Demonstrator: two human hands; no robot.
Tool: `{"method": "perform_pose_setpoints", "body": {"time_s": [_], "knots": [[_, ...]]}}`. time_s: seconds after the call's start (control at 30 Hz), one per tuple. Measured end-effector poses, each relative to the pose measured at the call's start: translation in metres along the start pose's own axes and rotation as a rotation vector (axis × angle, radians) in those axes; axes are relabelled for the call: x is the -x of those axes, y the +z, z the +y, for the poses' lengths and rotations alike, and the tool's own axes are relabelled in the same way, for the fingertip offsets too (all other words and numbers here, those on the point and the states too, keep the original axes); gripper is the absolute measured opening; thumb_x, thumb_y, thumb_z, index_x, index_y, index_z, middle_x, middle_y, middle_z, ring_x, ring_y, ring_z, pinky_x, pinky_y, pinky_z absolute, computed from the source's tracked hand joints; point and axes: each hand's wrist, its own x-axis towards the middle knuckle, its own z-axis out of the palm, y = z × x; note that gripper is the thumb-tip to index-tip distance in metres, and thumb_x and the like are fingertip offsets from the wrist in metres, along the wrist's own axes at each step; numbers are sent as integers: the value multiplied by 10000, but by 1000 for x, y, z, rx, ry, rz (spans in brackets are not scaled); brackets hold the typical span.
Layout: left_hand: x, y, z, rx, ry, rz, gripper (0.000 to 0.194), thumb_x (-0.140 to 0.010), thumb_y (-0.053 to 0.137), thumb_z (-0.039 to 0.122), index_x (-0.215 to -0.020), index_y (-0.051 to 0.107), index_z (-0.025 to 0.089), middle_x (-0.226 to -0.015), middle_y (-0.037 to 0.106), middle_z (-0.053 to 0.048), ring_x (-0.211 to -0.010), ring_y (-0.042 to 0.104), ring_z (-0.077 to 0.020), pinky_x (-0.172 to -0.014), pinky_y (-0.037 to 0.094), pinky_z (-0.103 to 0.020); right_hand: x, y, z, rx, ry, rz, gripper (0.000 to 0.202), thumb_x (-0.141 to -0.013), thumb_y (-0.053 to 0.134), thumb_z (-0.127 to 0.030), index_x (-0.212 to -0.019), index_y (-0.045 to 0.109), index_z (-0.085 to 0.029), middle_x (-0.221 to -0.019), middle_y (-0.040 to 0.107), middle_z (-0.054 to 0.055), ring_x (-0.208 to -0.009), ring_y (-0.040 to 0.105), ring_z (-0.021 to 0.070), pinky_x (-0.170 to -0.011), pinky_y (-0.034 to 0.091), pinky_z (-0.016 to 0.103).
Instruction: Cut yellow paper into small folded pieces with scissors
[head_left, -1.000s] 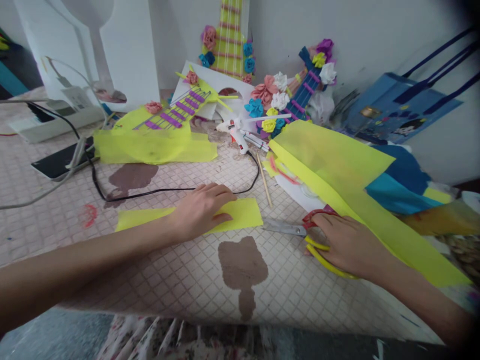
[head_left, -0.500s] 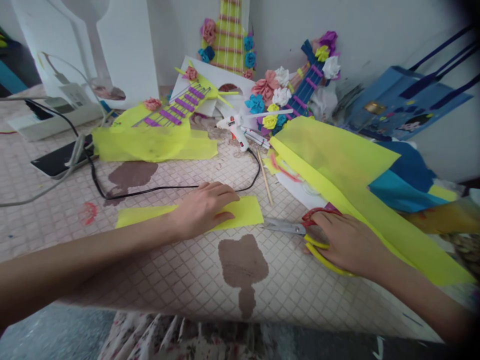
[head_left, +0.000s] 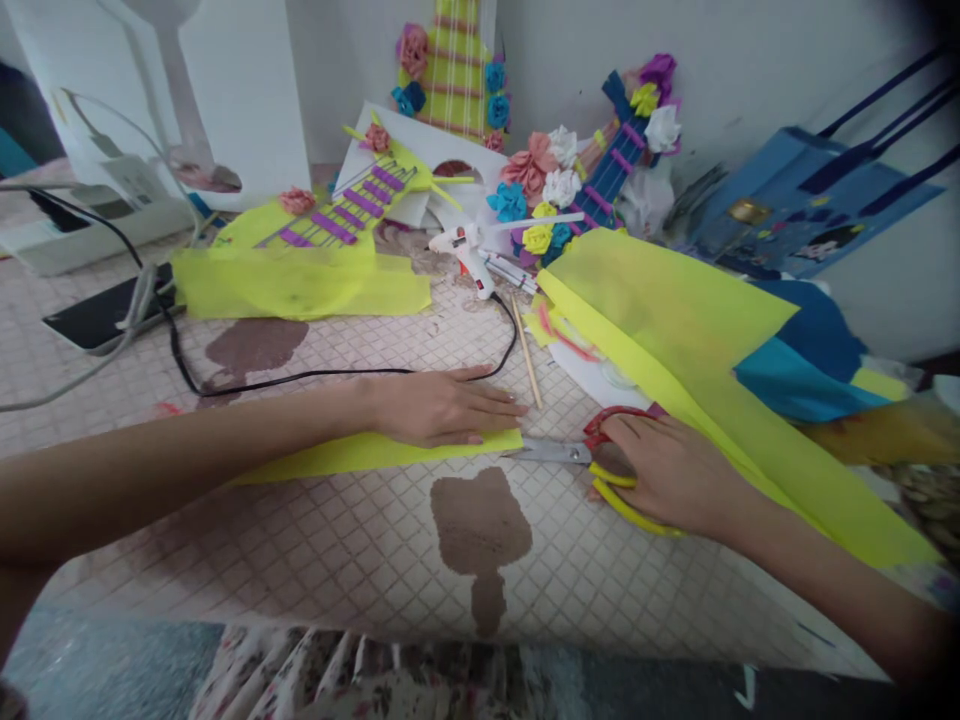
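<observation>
My left hand (head_left: 442, 408) lies flat, fingers stretched to the right, pressing on a yellow paper strip (head_left: 330, 458) on the table. The forearm and hand cover much of the strip's upper side. In my right hand (head_left: 667, 465) is a pair of scissors (head_left: 559, 452) with one red and one yellow handle loop. Its blades point left and reach the strip's right end; whether they lie over or under the paper I cannot tell. Just beyond my left fingertips rests a thin wooden stick (head_left: 527, 352).
A white glue gun (head_left: 470, 260) with a black cord lies behind the hands. Large yellow sheets (head_left: 675, 300) spread at right beside a blue bag (head_left: 787, 205). Paper guitars with flowers (head_left: 352, 205) stand at the back. A phone (head_left: 97, 318) and power strip (head_left: 82, 235) are at left.
My left hand has slid right along the strip and its fingers have straightened out. My right hand has shifted slightly left with the scissors, whose blades now meet the strip's end.
</observation>
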Motion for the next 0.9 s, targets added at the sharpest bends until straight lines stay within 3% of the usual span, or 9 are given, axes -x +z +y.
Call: {"method": "perform_pose_setpoints", "body": {"time_s": [0.3,0.7,0.9], "knots": [[6,9,-11,-10,-19,-95,524,-880,458,296,-1384,325,357,-1458,348,12,-1359,280,-151,-1145,-9,-415,-6,-2,4,8,-53,-19,390,-742,549,-561,-823,492,-184,-729,629,63,-662,604,231,-618,344,324],[5,6,-7,49,-60,-18,496,-839,530,320,-1314,421,412,-1396,450,46,-1316,368,-152,-1134,169,-389,-7,-1,12,16,-79,-31,363,-766,539,-528,-856,510,-177,-746,636,66,-675,608,226,-600,339,312],[0,8,5,36,-12,-42,495,-865,498,267,-1330,401,409,-1416,419,33,-1332,342,-164,-1131,172,-424,-8,0,14,5,-110,-31,392,-771,529,-565,-840,504,-180,-740,629,59,-665,604,221,-600,340,315]]}}
